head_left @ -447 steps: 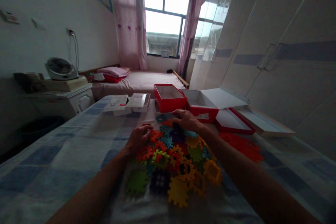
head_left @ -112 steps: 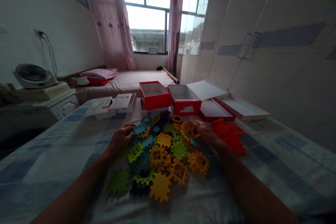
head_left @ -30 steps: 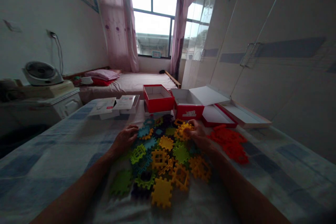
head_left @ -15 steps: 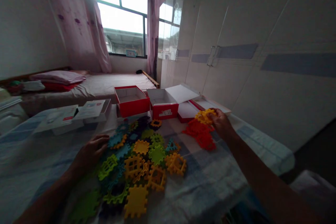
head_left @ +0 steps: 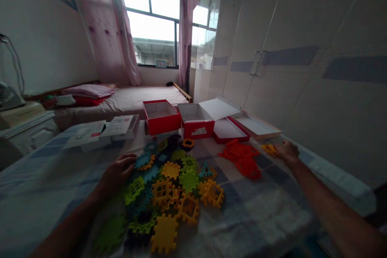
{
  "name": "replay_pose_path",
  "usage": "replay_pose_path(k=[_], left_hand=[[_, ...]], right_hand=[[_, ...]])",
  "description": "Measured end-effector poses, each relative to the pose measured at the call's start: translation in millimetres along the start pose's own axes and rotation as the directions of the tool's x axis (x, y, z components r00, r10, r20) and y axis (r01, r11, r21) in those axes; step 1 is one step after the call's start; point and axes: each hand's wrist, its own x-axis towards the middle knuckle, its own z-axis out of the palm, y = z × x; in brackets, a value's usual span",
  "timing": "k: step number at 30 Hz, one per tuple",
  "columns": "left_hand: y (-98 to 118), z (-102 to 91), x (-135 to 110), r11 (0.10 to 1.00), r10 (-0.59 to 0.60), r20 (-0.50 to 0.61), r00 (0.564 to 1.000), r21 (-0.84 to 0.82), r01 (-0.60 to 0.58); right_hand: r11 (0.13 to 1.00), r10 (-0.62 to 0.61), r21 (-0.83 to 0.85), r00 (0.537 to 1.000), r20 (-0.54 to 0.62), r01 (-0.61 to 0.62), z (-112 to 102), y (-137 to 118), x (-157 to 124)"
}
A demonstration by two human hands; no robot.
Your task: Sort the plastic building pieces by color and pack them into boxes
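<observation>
Two shallow white boxes (head_left: 119, 125) were set beyond the left fingers, slightly to their left. One dark green piece (head_left: 110, 231) was laid nearer the camera than those fingers. The left hand (head_left: 119, 169) was placed back upward, its fingers loosely bent with nothing seen gripped; whether the blue toothed piece (head_left: 142, 161) just right of the fingertips was touched could not be told. Rightward from there a mixed pile was spread on the checked cloth (head_left: 254, 217): a yellow square piece (head_left: 165, 234) nearest the camera, a light green piece (head_left: 189, 180) and overlapping orange frames (head_left: 211, 193). Behind the pile, between both hands' fingers, a red box (head_left: 165, 125) and a second red box (head_left: 198, 130) were stood open. A red heap (head_left: 240, 157) of pieces was gathered left of the right fingers. Between that heap and the right hand (head_left: 288, 154), orange pieces (head_left: 270, 150) were seen right at the blurred fingertips; whether they were gripped or merely touched could not be told.
</observation>
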Motion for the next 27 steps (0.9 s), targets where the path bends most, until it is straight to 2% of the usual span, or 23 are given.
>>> replay_pose_path(k=[3, 5, 6, 7, 9, 10, 12, 14, 16, 20, 23, 25, 27], left_hand=[[5.4, -1.3, -0.6, 1.000, -0.007, -0.003, 1.000, 0.005, 0.007], [7.0, -1.8, -1.3, 1.000, -0.012, -0.009, 1.000, 0.006, 0.012], [7.3, -2.0, -1.8, 1.000, -0.013, -0.005, 1.000, 0.004, 0.013], [7.3, -2.1, -2.2, 1.000, -0.014, -0.001, 1.000, 0.001, 0.014], [7.0, -2.2, -2.9, 1.000, -0.015, 0.003, 1.000, -0.002, 0.015], [6.8, -2.3, -3.0, 1.000, -0.013, 0.002, 1.000, 0.001, 0.013], [6.6, -2.6, -3.0, 1.000, -0.006, -0.004, 1.000, 0.005, 0.006], [7.0, -3.0, -2.9, 1.000, 0.001, -0.005, 1.000, 0.004, -0.001], [7.6, -3.2, -2.8, 1.000, 0.001, 0.003, 1.000, -0.002, -0.001], [8.6, -2.1, -3.3, 1.000, 0.006, -0.004, 1.000, -0.011, -0.006], [8.8, -1.4, -3.6, 1.000, 0.004, -0.004, 1.000, -0.015, -0.004], [9.3, -1.4, -3.6, 1.000, -0.002, 0.010, 1.000, -0.015, 0.003], [10.0, -1.5, -3.4, 1.000, -0.008, 0.021, 1.000, -0.011, 0.008]], right_hand=[[0.992, -0.121, -0.032, 0.992, 0.024, 0.121, 14.5, -29.5, -19.8], [0.963, -0.270, 0.033, 0.950, 0.154, 0.269, 30.9, -57.0, -44.6], [0.935, -0.355, 0.088, 0.904, 0.239, 0.344, 41.1, -72.2, -59.7], [0.879, -0.477, 0.185, 0.799, 0.367, 0.440, 52.4, -87.8, -75.6], [0.790, -0.599, 0.276, 0.593, 0.538, 0.548, 78.4, -117.5, -106.0], [0.768, -0.619, 0.293, 0.546, 0.565, 0.569, 92.4, -130.4, -119.1], [0.743, -0.637, 0.313, 0.481, 0.602, 0.592, 120.5, -150.1, -138.9], [0.749, -0.619, 0.295, 0.467, 0.632, 0.594, 145.6, -160.6, -150.4], [0.769, -0.580, 0.253, 0.475, 0.662, 0.587, 165.2, -163.4, -156.4], [0.802, -0.514, 0.172, 0.514, 0.687, 0.572, 182.7, -160.2, -160.0], [0.812, -0.507, 0.141, 0.565, 0.651, 0.566, 174.7, -159.5, -156.8], [0.815, -0.518, 0.137, 0.604, 0.605, 0.562, 159.0, -157.6, -152.1], [0.809, -0.538, 0.153, 0.609, 0.583, 0.568, 136.1, -151.1, -147.2]])
